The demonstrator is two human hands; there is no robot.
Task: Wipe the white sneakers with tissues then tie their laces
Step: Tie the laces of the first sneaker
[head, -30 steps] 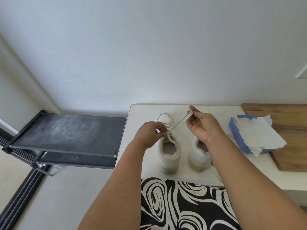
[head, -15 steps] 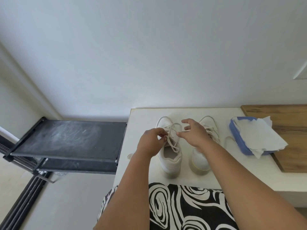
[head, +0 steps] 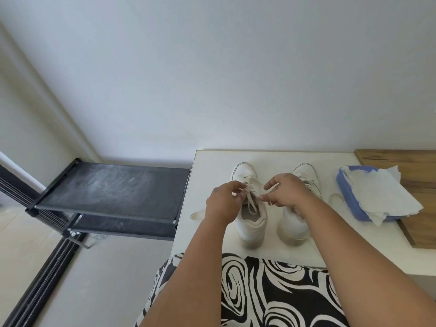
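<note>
A black metal shoe rack stands just off the white desk's left edge; the left hand and right hand pinch the cream laces with curled fingers over the left white sneaker; the right white sneaker sits beside it mid-desk; a blue tissue pack lies near the right edge on bare surface; a pale wall rises behind.

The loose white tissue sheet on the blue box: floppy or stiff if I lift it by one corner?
The white tissue sheet probably flops: it already drapes over the edge of the blue tissue box. Its ragged edges suggest that it tears easily. It looks very light.
</note>
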